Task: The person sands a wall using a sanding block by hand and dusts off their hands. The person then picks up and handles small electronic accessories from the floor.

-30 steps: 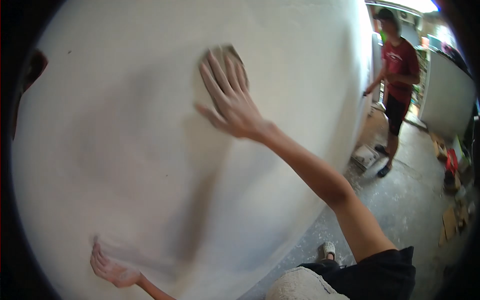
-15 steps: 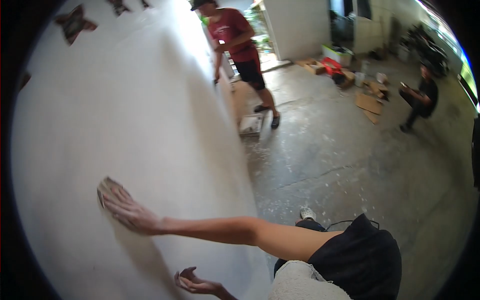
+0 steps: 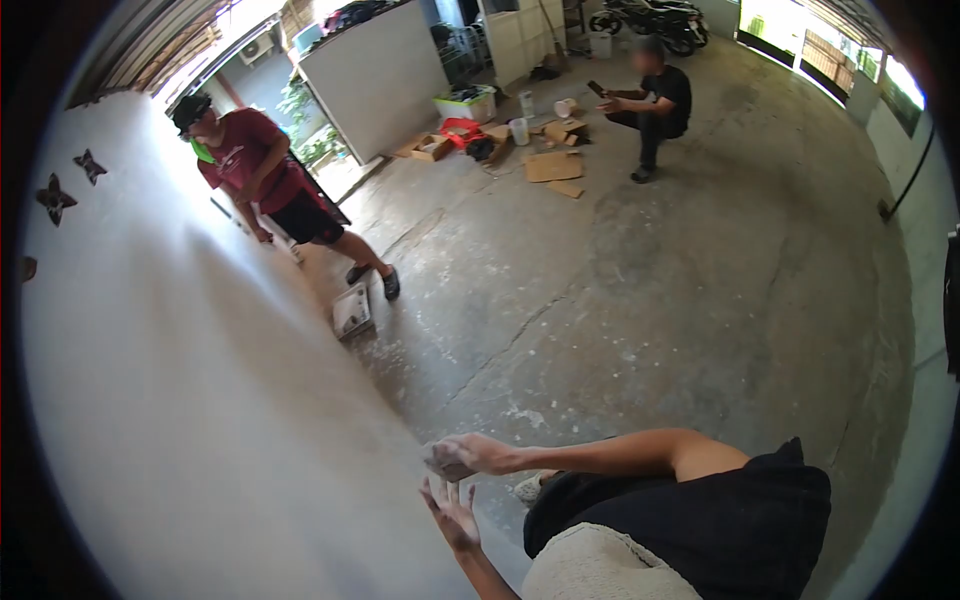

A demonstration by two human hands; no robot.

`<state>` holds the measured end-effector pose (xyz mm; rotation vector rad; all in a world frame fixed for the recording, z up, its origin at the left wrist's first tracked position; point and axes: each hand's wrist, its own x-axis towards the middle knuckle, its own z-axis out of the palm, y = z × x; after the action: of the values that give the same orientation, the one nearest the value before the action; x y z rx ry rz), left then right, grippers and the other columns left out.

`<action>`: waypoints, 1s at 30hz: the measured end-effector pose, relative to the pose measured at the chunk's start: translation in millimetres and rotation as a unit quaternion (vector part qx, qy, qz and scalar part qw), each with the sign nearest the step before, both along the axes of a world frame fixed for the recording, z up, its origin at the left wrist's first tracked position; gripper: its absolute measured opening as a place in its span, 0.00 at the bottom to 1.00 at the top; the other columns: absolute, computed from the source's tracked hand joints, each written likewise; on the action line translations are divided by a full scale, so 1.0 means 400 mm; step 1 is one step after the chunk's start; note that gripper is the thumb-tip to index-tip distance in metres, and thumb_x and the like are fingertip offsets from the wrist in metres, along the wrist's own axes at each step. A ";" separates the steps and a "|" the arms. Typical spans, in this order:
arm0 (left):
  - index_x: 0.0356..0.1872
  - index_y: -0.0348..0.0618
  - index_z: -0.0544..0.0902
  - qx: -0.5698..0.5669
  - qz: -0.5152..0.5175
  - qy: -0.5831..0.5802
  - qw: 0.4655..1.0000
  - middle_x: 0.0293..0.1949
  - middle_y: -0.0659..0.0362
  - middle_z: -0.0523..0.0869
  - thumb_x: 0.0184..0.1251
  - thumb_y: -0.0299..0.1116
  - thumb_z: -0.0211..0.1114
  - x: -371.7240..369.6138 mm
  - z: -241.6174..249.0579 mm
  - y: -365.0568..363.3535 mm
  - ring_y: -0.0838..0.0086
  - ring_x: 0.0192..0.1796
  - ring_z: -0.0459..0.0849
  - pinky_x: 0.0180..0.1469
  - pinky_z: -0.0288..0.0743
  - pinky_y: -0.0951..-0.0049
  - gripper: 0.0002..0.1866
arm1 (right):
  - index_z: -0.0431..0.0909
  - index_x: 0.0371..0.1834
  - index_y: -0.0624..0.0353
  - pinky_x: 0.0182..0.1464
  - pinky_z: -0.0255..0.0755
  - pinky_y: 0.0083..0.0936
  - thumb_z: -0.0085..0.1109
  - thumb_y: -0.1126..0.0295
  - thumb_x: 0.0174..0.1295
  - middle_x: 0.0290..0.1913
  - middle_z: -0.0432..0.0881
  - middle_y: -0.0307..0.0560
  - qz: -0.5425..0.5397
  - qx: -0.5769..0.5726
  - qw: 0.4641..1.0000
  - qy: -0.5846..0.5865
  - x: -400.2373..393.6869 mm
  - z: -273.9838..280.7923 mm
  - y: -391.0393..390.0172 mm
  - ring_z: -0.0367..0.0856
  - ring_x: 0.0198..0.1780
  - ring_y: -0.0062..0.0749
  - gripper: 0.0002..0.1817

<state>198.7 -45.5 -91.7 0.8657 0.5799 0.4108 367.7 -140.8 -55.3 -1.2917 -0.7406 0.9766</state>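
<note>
My right hand (image 3: 484,454) is closed around a folded grey-brown piece of sandpaper (image 3: 447,461), in front of the lower edge of the white wall (image 3: 230,430). Just below it my left hand (image 3: 456,518) is raised with fingers spread and nothing in it. Its fingertips come right up to the underside of the sandpaper. Pale dust coats both hands.
A person in a red shirt (image 3: 250,160) stands at the wall farther along, a flat tray (image 3: 353,311) by their feet. Across the concrete floor (image 3: 640,360) another person (image 3: 660,100) squats near cardboard (image 3: 553,166). Motorcycles (image 3: 660,22) stand at the back.
My right hand has left the wall surface, bringing the sandpaper down and right, close to my left hand. The left hand has risen and spread its fingers. My view has turned right.
</note>
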 end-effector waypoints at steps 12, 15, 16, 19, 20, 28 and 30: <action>0.56 0.36 0.76 -0.047 -0.163 0.033 0.985 0.46 0.56 0.84 0.74 0.41 0.59 0.188 -0.033 -0.521 0.70 0.47 0.84 0.51 0.78 0.70 0.19 | 0.75 0.52 0.69 0.54 0.71 0.36 0.41 0.65 0.75 0.45 0.82 0.62 -0.179 -0.104 0.969 -0.139 0.030 -0.071 -0.697 0.81 0.46 0.48 0.18; 0.53 0.33 0.78 -0.070 -0.198 0.063 0.976 0.45 0.55 0.84 0.74 0.38 0.60 0.183 -0.050 -0.611 0.71 0.44 0.85 0.48 0.79 0.70 0.18 | 0.74 0.52 0.69 0.55 0.71 0.36 0.42 0.67 0.74 0.46 0.81 0.64 -0.164 -0.146 0.962 -0.162 0.004 -0.062 -0.796 0.81 0.48 0.51 0.16; 0.54 0.33 0.77 -0.066 -0.200 0.070 0.975 0.46 0.54 0.84 0.74 0.37 0.60 0.180 -0.069 -0.632 0.70 0.45 0.85 0.49 0.79 0.70 0.18 | 0.75 0.51 0.69 0.53 0.71 0.38 0.40 0.66 0.75 0.46 0.81 0.65 -0.192 -0.127 0.960 -0.157 -0.002 -0.091 -0.821 0.81 0.47 0.54 0.17; 0.56 0.32 0.76 -0.088 -0.206 0.047 0.973 0.49 0.53 0.83 0.73 0.35 0.61 0.170 -0.046 -0.700 0.69 0.49 0.84 0.51 0.79 0.70 0.18 | 0.74 0.52 0.69 0.53 0.72 0.36 0.40 0.66 0.76 0.47 0.81 0.62 -0.235 -0.102 0.959 -0.118 -0.017 -0.102 -0.892 0.80 0.48 0.48 0.17; 0.57 0.32 0.75 -0.081 -0.208 0.039 0.974 0.50 0.53 0.83 0.72 0.34 0.61 0.165 -0.033 -0.709 0.69 0.50 0.83 0.52 0.78 0.69 0.19 | 0.74 0.54 0.70 0.55 0.71 0.32 0.42 0.67 0.76 0.49 0.82 0.58 -0.249 -0.097 0.959 -0.088 -0.020 -0.096 -0.904 0.80 0.50 0.38 0.17; 0.56 0.32 0.75 -0.007 -0.210 0.044 0.977 0.50 0.54 0.83 0.71 0.30 0.63 0.194 -0.010 -0.772 0.70 0.51 0.83 0.52 0.78 0.71 0.18 | 0.72 0.60 0.69 0.57 0.73 0.25 0.42 0.61 0.77 0.52 0.80 0.46 -0.232 -0.034 0.959 0.156 0.006 -0.041 -1.002 0.79 0.52 0.28 0.21; 0.53 0.32 0.77 0.032 -0.189 0.048 0.980 0.46 0.55 0.84 0.70 0.30 0.64 0.204 0.014 -0.780 0.73 0.47 0.83 0.50 0.78 0.73 0.15 | 0.72 0.60 0.69 0.58 0.74 0.25 0.42 0.61 0.77 0.53 0.80 0.46 -0.229 -0.021 0.948 0.221 0.018 -0.038 -1.010 0.79 0.53 0.27 0.22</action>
<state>280.3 -357.3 -86.0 1.0368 0.4791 0.0421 374.7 -544.7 -70.6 -1.1519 -0.0630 0.8541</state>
